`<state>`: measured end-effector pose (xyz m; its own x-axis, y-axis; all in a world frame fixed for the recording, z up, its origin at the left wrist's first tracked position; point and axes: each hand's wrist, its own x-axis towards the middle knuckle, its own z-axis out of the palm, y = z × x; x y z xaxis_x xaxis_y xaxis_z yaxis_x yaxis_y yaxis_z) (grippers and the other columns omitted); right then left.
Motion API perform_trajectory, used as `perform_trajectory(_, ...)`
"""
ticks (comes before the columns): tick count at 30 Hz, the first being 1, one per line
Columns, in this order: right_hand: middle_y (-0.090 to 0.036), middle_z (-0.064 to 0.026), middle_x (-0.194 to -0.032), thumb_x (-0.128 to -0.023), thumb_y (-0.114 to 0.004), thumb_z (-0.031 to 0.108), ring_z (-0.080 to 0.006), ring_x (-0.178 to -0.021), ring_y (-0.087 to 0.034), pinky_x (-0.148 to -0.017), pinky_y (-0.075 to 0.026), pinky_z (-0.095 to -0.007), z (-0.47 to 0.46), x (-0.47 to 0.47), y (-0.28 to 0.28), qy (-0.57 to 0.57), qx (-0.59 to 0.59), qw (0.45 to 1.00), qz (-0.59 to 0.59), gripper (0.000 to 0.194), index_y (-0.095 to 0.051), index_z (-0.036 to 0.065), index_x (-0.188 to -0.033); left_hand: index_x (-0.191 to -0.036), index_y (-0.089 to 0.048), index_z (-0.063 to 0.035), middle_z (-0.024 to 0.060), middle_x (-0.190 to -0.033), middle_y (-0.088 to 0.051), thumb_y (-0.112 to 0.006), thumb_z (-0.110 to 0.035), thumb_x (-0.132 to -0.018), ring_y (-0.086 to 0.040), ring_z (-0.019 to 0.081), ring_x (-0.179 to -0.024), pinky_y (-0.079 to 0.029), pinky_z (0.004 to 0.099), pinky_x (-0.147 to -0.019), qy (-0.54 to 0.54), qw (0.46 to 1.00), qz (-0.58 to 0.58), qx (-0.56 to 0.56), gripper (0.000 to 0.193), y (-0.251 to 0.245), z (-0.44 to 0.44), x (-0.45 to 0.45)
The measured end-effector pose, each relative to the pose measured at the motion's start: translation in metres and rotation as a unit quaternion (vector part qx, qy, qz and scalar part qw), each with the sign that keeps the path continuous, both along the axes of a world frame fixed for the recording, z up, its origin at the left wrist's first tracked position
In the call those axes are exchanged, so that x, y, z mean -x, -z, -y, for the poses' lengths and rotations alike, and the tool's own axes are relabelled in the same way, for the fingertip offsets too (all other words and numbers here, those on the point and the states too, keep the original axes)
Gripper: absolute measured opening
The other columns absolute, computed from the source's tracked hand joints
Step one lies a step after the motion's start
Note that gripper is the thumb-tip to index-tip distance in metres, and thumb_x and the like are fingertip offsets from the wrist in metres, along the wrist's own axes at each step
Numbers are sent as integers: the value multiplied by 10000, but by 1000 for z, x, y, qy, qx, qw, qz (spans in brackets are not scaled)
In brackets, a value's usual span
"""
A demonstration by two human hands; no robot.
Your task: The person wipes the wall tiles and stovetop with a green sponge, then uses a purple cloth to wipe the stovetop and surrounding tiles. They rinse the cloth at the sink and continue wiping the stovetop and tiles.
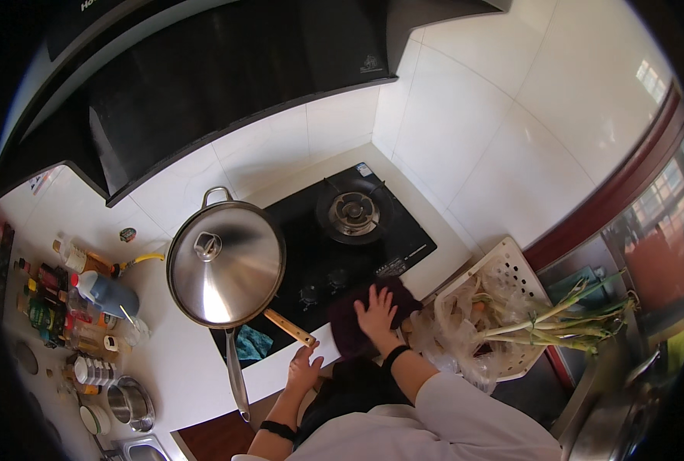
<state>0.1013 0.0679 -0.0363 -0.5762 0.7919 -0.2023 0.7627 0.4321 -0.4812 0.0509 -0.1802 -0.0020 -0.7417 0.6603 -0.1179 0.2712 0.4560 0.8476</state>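
Note:
My left hand (304, 369) is at the counter's front edge, fingertips at the end of a riveted wooden handle (289, 327). What that handle belongs to is hidden beneath the pan. The pan has a long metal handle (237, 374), a loop handle (217, 193) and a domed steel lid (232, 271) with a knob. It covers the left part of a black glass gas hob (301, 230). My right hand (375, 314) lies with spread fingers on a dark purple cloth (348, 328) at the hob's front right. A teal cloth (254, 343) lies beside the metal handle.
An uncovered burner (353, 212) is at the back right. A white plastic basket (509, 248) holds plastic bags and spring onions (538, 328). Several bottles, including a dark-filled jug (108, 297), and steel bowls (130, 403) stand left. The black range hood (244, 69) hangs above.

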Motion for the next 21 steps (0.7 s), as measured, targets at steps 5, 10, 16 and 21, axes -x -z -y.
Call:
perform_trajectory(5, -159, -221, -1576, -925, -496, 476, -405, -1453, -148, -1123, -188, -606, -55, 28, 0, 95, -63, 993, 24, 722, -245, 163, -1525, -1271, -602, -120, 148, -1135, -659, -671, -148, -854, -650, 280, -1014, -527, 375, -814, -10, 999, 27, 22, 423, 2, 0, 9)
perform_trajectory(10, -192, -141, -1589, -983, -398, 431, -352, -1455, -179, -1132, -199, -573, -58, 29, 10, -82, -150, 983, 59, 613, -259, 175, -1523, -1278, -592, -126, 135, -1127, -667, -663, -162, -861, -658, 277, -999, -518, 370, -845, -42, 995, 87, 13, 424, 15, -28, 23)
perform_trajectory(16, -161, -128, -1602, -1001, -359, 427, -332, -1466, -151, -1145, -174, -560, -153, 58, 7, 115, -125, 984, 54, 591, -242, 192, -1530, -1267, -603, -96, 95, -1170, -678, -680, -91, -862, -664, 204, -1039, -531, 318, -854, -30, 991, 128, -24, 413, 23, -76, 38)
perform_trajectory(21, -168, -130, -1598, -1006, -369, 413, -345, -1464, -147, -1150, -156, -564, -224, 92, 13, 161, -143, 974, 65, 576, -240, 207, -1528, -1256, -606, -75, 97, -1129, -691, -657, -127, -890, -667, 174, -1009, -525, 310, -866, -20, 984, 173, -47, 374, 23, -109, 41)
